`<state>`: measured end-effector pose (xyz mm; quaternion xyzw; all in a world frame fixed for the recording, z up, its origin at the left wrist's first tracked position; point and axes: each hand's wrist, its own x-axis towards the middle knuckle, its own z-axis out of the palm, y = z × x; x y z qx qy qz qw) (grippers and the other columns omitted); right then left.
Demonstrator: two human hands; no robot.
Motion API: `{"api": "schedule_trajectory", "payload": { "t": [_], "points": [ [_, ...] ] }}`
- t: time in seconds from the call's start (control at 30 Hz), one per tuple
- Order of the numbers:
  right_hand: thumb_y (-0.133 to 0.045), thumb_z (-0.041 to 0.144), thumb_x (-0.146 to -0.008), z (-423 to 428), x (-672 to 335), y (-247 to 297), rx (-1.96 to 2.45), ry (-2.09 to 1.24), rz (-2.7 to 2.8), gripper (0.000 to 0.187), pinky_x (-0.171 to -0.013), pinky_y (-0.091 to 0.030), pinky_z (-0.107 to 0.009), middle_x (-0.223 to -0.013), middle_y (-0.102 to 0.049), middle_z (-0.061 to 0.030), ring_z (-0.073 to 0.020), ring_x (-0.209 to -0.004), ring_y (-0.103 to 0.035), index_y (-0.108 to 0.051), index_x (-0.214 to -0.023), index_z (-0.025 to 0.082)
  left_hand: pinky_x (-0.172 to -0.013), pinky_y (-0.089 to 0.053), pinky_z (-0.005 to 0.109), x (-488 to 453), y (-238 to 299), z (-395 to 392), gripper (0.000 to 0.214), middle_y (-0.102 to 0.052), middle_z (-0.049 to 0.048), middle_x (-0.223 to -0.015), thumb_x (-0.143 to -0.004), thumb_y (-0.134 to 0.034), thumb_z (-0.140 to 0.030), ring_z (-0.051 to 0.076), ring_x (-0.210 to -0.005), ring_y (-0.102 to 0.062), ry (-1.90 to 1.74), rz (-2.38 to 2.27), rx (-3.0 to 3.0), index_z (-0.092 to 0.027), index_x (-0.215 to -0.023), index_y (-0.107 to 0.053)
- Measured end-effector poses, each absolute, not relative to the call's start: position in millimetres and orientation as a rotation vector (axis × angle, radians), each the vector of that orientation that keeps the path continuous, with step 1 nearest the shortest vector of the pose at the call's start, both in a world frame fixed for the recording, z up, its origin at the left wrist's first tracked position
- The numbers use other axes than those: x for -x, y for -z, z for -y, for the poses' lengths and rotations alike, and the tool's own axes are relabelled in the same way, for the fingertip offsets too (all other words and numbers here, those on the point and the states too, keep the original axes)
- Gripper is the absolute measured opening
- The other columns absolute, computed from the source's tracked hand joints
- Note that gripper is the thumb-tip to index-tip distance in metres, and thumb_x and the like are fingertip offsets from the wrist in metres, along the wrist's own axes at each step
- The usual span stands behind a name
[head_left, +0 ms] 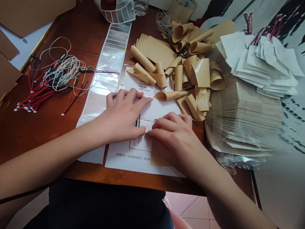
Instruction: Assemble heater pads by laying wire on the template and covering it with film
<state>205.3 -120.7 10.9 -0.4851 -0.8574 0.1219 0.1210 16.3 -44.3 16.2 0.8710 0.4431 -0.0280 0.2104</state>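
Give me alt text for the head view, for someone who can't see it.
A person's left hand spreads over a printed white sheet while the right hand touches flat brown paper. Around them lie curled brown papers, tangled wires at left and stacked white pieces at right.

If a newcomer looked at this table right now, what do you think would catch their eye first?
Probably the curled brown paper pieces, heaped just beyond the right hand, which touches a flat brown sheet on the printed page. Next might come the tangled white cords and red-and-black wires at the table's left, then the fanned white pouches at upper right.
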Motion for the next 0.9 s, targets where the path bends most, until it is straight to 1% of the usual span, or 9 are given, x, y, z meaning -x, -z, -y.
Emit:
{"api": "schedule_trajectory", "payload": {
  "t": [0.2, 0.33, 0.47, 0.6, 0.77, 0.9],
  "points": [
    [-0.059, 0.008, -0.096, 121, -207, -14, 1.399, -0.390, 2.575, 0.022, -0.082, -0.029, -0.039, -0.087, -0.068, -0.0030, -0.0203, -0.087, -0.049, -0.068, -0.080, 0.021, -0.109, -0.026, 0.059, -18, -17, 44, 0.073, -0.041, 0.0138, -0.153, -0.083, -0.062, -0.045, 0.040, -0.133, -0.038, 0.086, -1.242, -2.415, -0.030, -0.152, -0.043],
    [-0.054, 0.004, -0.095, 120, -209, -16, 1.387, -0.432, 2.600, 0.025, -0.080, -0.030, -0.037, -0.089, -0.068, -0.0031, -0.0194, -0.084, -0.050, -0.068, -0.084, 0.021, -0.109, -0.026, 0.058, -19, -18, 44, 0.074, -0.042, 0.0140, -0.152, -0.082, -0.062, -0.044, 0.040, -0.132, -0.038, 0.093, -1.251, -2.409, -0.030, -0.153, -0.042],
    [-0.056, 0.007, -0.096, 121, -211, -18, 1.375, -0.394, 2.576, 0.023, -0.078, -0.031, -0.036, -0.089, -0.068, -0.0034, -0.0194, -0.084, -0.052, -0.070, -0.086, 0.022, -0.110, -0.025, 0.059, -19, -17, 42, 0.078, -0.040, 0.0136, -0.152, -0.081, -0.064, -0.047, 0.042, -0.133, -0.037, 0.102, -1.252, -2.406, -0.030, -0.154, -0.041],
    [-0.056, 0.012, -0.099, 128, -212, -17, 1.355, -0.335, 2.492, 0.021, -0.077, -0.032, -0.037, -0.091, -0.070, -0.0035, -0.0191, -0.083, -0.054, -0.073, -0.092, 0.021, -0.110, -0.025, 0.058, -19, -16, 42, 0.078, -0.040, 0.0132, -0.152, -0.081, -0.064, -0.046, 0.042, -0.134, -0.036, 0.104, -1.253, -2.406, -0.030, -0.153, -0.042],
    [-0.057, 0.014, -0.100, 138, -211, -7, 1.390, -0.295, 2.350, 0.018, -0.076, -0.037, -0.035, -0.090, -0.071, -0.0022, -0.0164, -0.081, -0.057, -0.073, -0.095, 0.022, -0.109, -0.026, 0.058, -19, -17, 42, 0.077, -0.040, 0.0124, -0.151, -0.080, -0.065, -0.046, 0.042, -0.134, -0.036, 0.111, -1.255, -2.404, -0.032, -0.153, -0.042],
    [-0.058, 0.012, -0.098, 143, -205, 1, 1.390, -0.228, 2.275, 0.017, -0.080, -0.041, -0.034, -0.097, -0.071, -0.0053, -0.0170, -0.087, -0.061, -0.072, -0.094, 0.021, -0.109, -0.026, 0.058, -20, -17, 42, 0.077, -0.041, 0.0119, -0.151, -0.080, -0.064, -0.047, 0.043, -0.134, -0.036, 0.111, -1.261, -2.401, -0.032, -0.152, -0.043]
  ]
}}
